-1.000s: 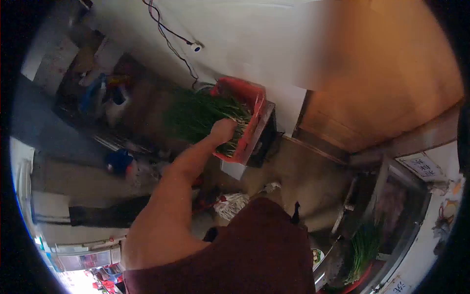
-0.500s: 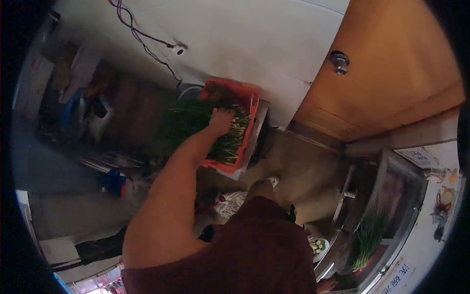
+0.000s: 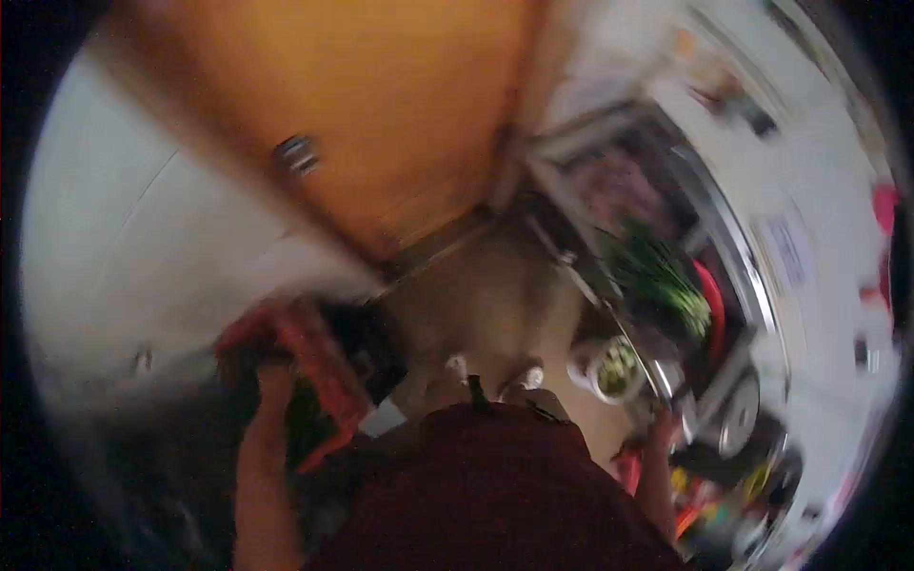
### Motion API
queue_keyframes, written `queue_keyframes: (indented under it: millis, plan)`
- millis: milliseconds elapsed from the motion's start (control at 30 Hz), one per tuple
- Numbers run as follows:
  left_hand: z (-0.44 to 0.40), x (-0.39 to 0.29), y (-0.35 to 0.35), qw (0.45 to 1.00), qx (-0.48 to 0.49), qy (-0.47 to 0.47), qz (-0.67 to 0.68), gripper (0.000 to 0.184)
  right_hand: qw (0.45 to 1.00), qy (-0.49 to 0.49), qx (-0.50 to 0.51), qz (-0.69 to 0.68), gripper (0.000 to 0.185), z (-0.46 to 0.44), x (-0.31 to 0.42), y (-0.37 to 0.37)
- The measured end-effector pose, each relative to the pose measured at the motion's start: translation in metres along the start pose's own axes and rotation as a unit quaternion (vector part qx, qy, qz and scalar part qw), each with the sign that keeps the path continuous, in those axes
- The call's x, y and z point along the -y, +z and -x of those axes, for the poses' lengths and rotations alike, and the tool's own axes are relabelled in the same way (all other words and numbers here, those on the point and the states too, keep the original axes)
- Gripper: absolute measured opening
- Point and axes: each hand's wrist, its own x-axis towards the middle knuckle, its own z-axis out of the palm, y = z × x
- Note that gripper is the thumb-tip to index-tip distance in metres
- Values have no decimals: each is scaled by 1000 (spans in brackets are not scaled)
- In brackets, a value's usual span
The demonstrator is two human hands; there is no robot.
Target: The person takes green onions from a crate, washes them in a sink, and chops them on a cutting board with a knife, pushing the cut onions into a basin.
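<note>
- While the left hand [image 3: 275, 378] is held at the red crate [image 3: 322, 357], over the long green stalks [image 3: 307, 419] inside it, its fingers are blurred; how far they are opened, or whether any stalk is gripped, cannot be told.
- The right hand [image 3: 666, 426] is placed by the sink [image 3: 562, 195]'s near edge; its opening and hold are hidden by blur.
- A green bunch [image 3: 662, 278] is laid in the sink, beside a red basin [image 3: 714, 300].
- Pale green pieces [image 3: 618, 366] are held in a white bowl [image 3: 602, 388] near the sink.
</note>
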Motion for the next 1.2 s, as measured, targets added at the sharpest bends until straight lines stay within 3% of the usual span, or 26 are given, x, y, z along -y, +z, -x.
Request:
queue_keyframes:
  millis: [33, 100, 133, 167, 233, 333, 400, 467, 500, 533, 567, 600, 633, 667, 733, 800, 833, 867, 900, 967, 1033, 1067, 1133, 1200]
  plan:
    - [11, 17, 21, 975, -173, 94, 102, 21, 992, 22, 3, -121, 25, 11, 12, 3]
    - [7, 26, 22, 972, 155, -19, 178, 19, 929, 66, -7, -364, 15, 34, 36, 7]
    - [6, 32, 17, 980, 186, 50, 54, 30, 920, 90, -30, -381, 10, 49, 69, -1]
    - [20, 46, 34, 988, 113, 107, -7, 43, 920, 129, -39, -368, 9, 49, 78, -1]
    - [-3, 30, -5, 942, 329, 49, 52, 45, 911, 77, 24, -405, 22, 52, 69, -1]
    - [-12, 36, 7, 936, 348, 56, -23, 44, 926, 104, -5, -362, 21, 53, 70, 5]
    - [-17, 36, 10, 948, 311, 49, -52, 43, 912, 120, -15, -391, 19, 59, 76, 2]
    - [-17, 16, -39, 973, 223, -48, 25, 39, 898, 135, -19, -418, 16, 54, 68, 7]
    - [-22, 11, -61, 974, 136, -146, 105, 35, 915, 107, -32, -388, 17, 47, 54, 17]
    - [-22, 17, -69, 976, 130, -141, 105, 35, 930, 79, -46, -356, 17, 41, 44, 23]
    - [-17, 27, -70, 977, -58, -97, 181, 32, 927, 82, -50, -362, 17, 40, 42, 24]
    - [-16, 38, -75, 936, -243, -47, 250, 30, 912, 112, -48, -391, 18, 40, 47, 25]
    - [-18, 55, -87, 935, -249, -39, 249, 30, 895, 142, -46, -421, 18, 41, 49, 25]
    - [-24, 76, -107, 902, -256, -120, 327, 33, 890, 147, -50, -429, 18, 39, 43, 31]
    - [-44, 121, -150, 797, -258, -270, 475, 38, 904, 107, -78, -408, 16, 31, 31, 47]
    - [-53, 140, -199, 647, -244, -404, 599, 43, 902, 95, -94, -411, 15, 19, 19, 57]
    - [-63, 128, -228, 647, -252, -396, 601, 43, 906, 77, -109, -402, 15, 11, 16, 60]
    - [-84, 100, -270, 796, -326, -316, 401, 47, 900, 81, -113, -413, 15, 2, 14, 63]
    - [-102, 79, -302, 884, -380, -215, 167, 52, 899, 91, -120, -412, 15, -3, 10, 69]
    - [-161, 65, -350, 807, -196, -327, 451, 75, 894, 107, -124, -417, 16, -7, 19, 54]
    - [-200, -54, -380, 871, -282, -93, 392, 42, 849, 143, -78, -502, 20, -11, 35, 22]
    - [-218, -124, -405, 878, -318, 25, 358, 31, 847, 146, -76, -506, 20, -18, 29, 21]
    - [-231, -294, -471, 858, -213, 173, 433, 29, 861, 116, -67, -490, 25, -28, 19, 25]
    - [-230, -450, -509, 814, -33, 272, 512, 32, 879, 84, -95, -459, 29, -34, 11, 32]
